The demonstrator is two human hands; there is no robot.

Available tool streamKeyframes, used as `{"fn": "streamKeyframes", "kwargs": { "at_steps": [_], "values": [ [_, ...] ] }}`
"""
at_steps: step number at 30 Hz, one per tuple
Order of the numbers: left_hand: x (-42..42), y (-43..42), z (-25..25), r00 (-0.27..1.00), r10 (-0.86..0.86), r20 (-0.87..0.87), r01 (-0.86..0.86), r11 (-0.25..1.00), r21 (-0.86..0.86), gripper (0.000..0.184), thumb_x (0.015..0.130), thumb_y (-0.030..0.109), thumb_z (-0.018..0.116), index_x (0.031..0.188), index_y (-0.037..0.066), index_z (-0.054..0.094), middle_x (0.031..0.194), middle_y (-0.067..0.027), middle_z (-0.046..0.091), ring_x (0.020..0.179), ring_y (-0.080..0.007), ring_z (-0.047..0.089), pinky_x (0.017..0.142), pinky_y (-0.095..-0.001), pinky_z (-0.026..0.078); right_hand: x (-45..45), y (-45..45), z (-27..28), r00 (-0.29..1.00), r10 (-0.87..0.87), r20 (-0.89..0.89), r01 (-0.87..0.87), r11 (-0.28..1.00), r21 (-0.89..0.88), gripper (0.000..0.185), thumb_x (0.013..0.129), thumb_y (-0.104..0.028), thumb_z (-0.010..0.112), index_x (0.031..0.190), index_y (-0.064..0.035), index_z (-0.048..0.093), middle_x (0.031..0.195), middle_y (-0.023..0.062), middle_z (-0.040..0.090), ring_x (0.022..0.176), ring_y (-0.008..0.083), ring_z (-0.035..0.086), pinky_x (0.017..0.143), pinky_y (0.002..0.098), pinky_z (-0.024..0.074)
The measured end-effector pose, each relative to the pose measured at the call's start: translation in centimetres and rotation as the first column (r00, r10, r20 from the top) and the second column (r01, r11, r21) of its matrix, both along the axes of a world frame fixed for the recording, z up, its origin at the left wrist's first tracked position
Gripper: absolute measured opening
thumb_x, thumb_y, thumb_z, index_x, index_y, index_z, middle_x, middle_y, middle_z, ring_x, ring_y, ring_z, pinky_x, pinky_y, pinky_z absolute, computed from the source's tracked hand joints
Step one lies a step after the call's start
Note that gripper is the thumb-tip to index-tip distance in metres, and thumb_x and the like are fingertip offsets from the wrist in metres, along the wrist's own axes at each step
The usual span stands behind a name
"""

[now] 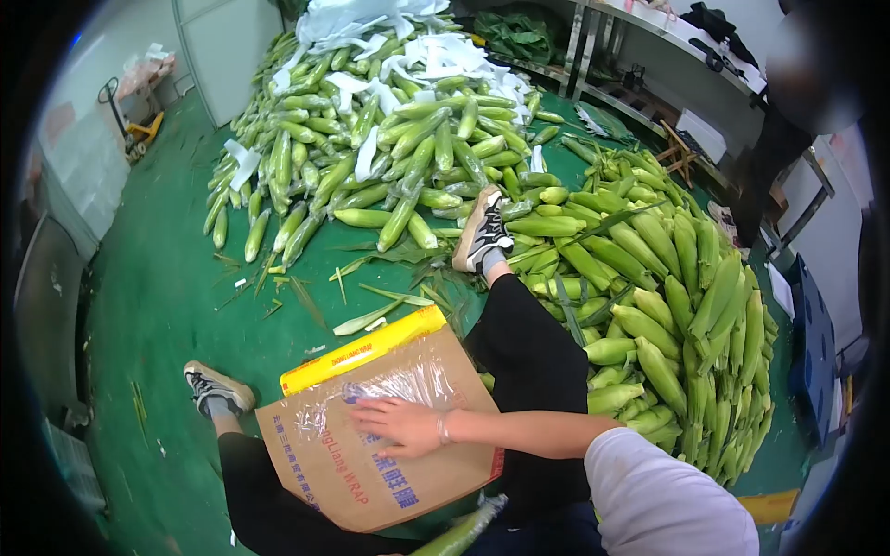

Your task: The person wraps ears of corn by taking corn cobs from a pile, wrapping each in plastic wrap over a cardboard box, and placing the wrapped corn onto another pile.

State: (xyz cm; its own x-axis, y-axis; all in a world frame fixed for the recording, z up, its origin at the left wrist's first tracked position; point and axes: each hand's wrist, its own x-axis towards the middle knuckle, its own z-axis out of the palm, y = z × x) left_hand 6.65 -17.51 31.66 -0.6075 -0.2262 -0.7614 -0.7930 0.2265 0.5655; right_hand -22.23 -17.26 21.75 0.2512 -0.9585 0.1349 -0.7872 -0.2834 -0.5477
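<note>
A big corn heap (417,167) sits past a brown box (315,463). Just beside the box is one wrapped corn (459,536). The right hand (399,424) lies flat on it, gripping nothing; the left hand's hidden, grip unknown. Wrapping seems underway; next needs gentle pulling.

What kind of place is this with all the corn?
Probably a corn-packing room: there's a big heap of plastic-wrapped corn on the floor, a pile of unwrapped corn beside it, and cardboard printed "WRAP" under the person's right hand.
</note>
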Motion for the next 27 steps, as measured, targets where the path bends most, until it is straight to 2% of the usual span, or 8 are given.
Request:
{"fn": "streamKeyframes", "kwargs": {
  "at_steps": [5, 8, 10, 16, 19, 20, 23, 27],
  "values": [
    [-6.5, 0.3, 6.2, 0.968, -0.056, -0.245, -0.088, 0.838, -0.538, 0.041, 0.071, 0.036, 0.079, 0.089, 0.001, 0.068, 0.075, -0.0239, 0.065, 0.074, -0.0394, 0.065, 0.064, -0.0451, 0.051, 2.9, 11.3, -1.1, 0.303, -0.573, 0.762, 0.229, 0.819, 0.525, 0.032, 0.096, -0.027, 0.052, 0.094, 0.0006, 0.067, 0.085, 0.0098, 0.066, 0.080, 0.0185, 0.062, 0.077, 0.0342, 0.0488],
    [-10.7, 1.3, 5.3, 0.695, -0.012, -0.719, -0.392, 0.832, -0.392, 0.020, 0.074, 0.017, 0.075, 0.083, 0.000, 0.067, 0.080, -0.0191, 0.064, 0.071, -0.0308, 0.063, 0.064, -0.0405, 0.049, 6.3, 15.0, -0.1, -0.820, -0.364, 0.441, 0.244, 0.474, 0.846, 0.021, 0.092, -0.017, 0.058, 0.079, -0.0017, 0.065, 0.077, 0.0082, 0.065, 0.071, 0.0169, 0.062, 0.072, 0.0314, 0.0508],
    [-14.1, 2.9, 3.3, 0.437, 0.168, -0.884, -0.491, 0.868, -0.077, 0.015, 0.076, 0.011, 0.071, 0.083, -0.001, 0.066, 0.083, -0.0161, 0.062, 0.072, -0.0249, 0.060, 0.067, -0.0389, 0.048, 6.4, 14.3, -0.4, -0.990, -0.120, 0.078, 0.000, 0.544, 0.839, 0.018, 0.090, -0.015, 0.059, 0.076, -0.0038, 0.059, 0.079, 0.0072, 0.060, 0.084, 0.0188, 0.060, 0.078, 0.0339, 0.0489],
    [-30.3, 3.2, 1.3, 0.402, -0.312, -0.861, 0.111, 0.950, -0.293, 0.034, 0.064, 0.019, 0.077, 0.091, 0.003, 0.065, 0.079, -0.0133, 0.065, 0.079, -0.0250, 0.066, 0.074, -0.0313, 0.049, -2.6, 15.0, -0.7, -0.837, -0.291, 0.463, -0.021, 0.863, 0.505, 0.033, 0.095, -0.020, 0.048, 0.125, -0.0055, 0.046, 0.096, 0.0113, 0.064, 0.088, 0.0238, 0.064, 0.082, 0.0353, 0.0517],
    [-42.1, -2.6, -1.2, 0.341, 0.542, -0.768, -0.162, 0.838, 0.520, 0.034, 0.090, 0.035, 0.056, 0.080, 0.003, 0.057, 0.067, -0.0098, 0.060, 0.058, -0.0238, 0.058, 0.055, -0.0335, 0.050, -14.8, 14.7, 5.8, -0.031, -0.800, 0.599, 0.308, 0.563, 0.767, 0.047, 0.096, -0.040, 0.045, 0.119, 0.0005, 0.046, 0.073, 0.0174, 0.067, 0.070, 0.0313, 0.068, 0.067, 0.0406, 0.0550],
    [-47.4, -7.2, -3.2, 0.343, 0.731, -0.589, -0.227, 0.673, 0.704, 0.042, 0.091, 0.044, 0.055, 0.086, 0.002, 0.055, 0.071, -0.0096, 0.060, 0.061, -0.0239, 0.059, 0.057, -0.0348, 0.050, -19.0, 14.7, 5.1, 0.334, -0.874, 0.354, 0.817, 0.456, 0.353, 0.045, 0.090, -0.031, 0.055, 0.118, 0.0023, 0.043, 0.070, 0.0178, 0.065, 0.067, 0.0358, 0.066, 0.067, 0.0419, 0.0528],
    [-61.7, -17.6, -2.0, 0.030, 0.880, -0.473, 0.036, 0.472, 0.881, 0.066, 0.091, 0.052, 0.053, 0.134, 0.005, 0.035, 0.133, -0.0193, 0.042, 0.112, -0.0330, 0.052, 0.092, -0.0456, 0.048, -35.2, 12.9, -0.1, 0.281, -0.915, -0.290, 0.912, 0.348, -0.217, 0.032, 0.077, -0.014, 0.058, 0.103, 0.0010, 0.050, 0.101, 0.0213, 0.058, 0.089, 0.0353, 0.058, 0.074, 0.0454, 0.0488],
    [-62.8, -23.4, 2.0, 0.377, 0.758, -0.532, -0.241, 0.635, 0.734, 0.058, 0.094, 0.035, 0.055, 0.135, -0.001, 0.033, 0.135, -0.0232, 0.043, 0.116, -0.0352, 0.053, 0.092, -0.0437, 0.049, -48.5, 9.0, -8.5, 0.106, -0.697, -0.710, 0.971, 0.228, -0.079, 0.048, 0.074, -0.025, 0.066, 0.113, -0.0022, 0.051, 0.112, 0.0195, 0.058, 0.108, 0.0320, 0.054, 0.091, 0.0435, 0.0448]
  ]
}}
